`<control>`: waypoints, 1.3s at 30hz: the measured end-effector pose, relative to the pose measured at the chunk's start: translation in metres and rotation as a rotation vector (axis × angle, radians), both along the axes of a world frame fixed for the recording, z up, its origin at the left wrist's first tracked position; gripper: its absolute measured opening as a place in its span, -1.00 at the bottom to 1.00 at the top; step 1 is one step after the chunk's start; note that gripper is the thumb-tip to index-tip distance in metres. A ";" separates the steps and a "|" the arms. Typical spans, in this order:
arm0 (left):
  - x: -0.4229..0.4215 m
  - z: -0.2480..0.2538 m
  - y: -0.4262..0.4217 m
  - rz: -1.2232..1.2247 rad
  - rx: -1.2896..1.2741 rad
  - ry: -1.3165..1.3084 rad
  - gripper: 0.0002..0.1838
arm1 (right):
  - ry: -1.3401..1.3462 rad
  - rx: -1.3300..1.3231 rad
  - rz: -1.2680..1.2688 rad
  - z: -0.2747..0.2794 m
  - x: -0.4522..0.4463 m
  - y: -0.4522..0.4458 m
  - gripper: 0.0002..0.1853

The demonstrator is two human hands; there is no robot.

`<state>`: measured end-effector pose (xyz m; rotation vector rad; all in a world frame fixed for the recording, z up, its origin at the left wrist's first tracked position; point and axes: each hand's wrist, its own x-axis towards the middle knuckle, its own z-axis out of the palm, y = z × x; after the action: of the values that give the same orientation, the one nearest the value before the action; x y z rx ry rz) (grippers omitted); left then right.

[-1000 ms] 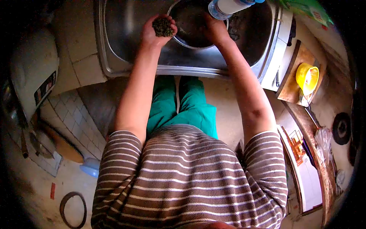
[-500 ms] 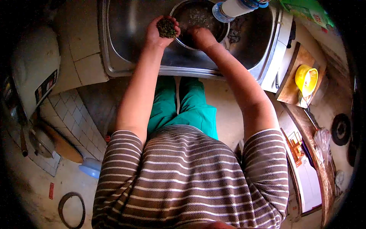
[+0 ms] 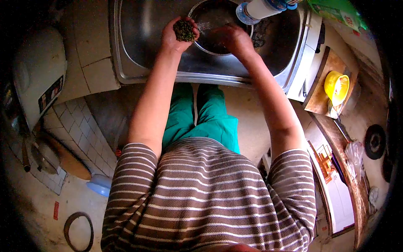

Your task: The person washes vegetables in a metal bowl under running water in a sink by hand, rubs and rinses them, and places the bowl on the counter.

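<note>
My left hand (image 3: pixel 170 38) is cupped palm up over the sink, fingers curled round a heap of small green beans (image 3: pixel 184 31). A round metal basin (image 3: pixel 208 51) with dark contents sits in the sink (image 3: pixel 147 50), just to the right of that hand. My right hand (image 3: pixel 238 40) is over the basin's right side. Its fingers are smeared by motion and dark, so whether they hold anything cannot be made out.
A white and blue container (image 3: pixel 256 11) leans in over the basin's upper right edge. Dark wet scraps (image 3: pixel 259 40) lie in the sink on the right. A yellow bowl (image 3: pixel 337 88) stands on a wooden board (image 3: pixel 317 103) beyond the sink's right end.
My right hand has risen from inside the basin and shifted right, its fingers moving. My left hand stays in place with the beans.
</note>
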<state>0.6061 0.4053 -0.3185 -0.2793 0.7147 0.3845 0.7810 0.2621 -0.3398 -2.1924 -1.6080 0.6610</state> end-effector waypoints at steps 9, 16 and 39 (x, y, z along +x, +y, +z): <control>-0.010 0.027 0.003 0.087 -0.018 -0.035 -0.78 | 0.530 -0.246 -0.642 -0.025 0.048 -0.043 -0.65; -0.008 0.059 0.003 0.069 0.016 0.067 -0.79 | 0.824 -0.195 -0.745 0.015 0.046 -0.040 -0.67; 0.045 0.142 -0.046 -0.155 0.114 -0.189 -0.78 | 1.132 0.059 -1.020 0.184 0.049 -0.174 -0.82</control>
<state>0.6507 0.3598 -0.1765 -0.1491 0.5227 0.2459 0.8298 0.0878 -0.1556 -1.6534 0.0682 1.1160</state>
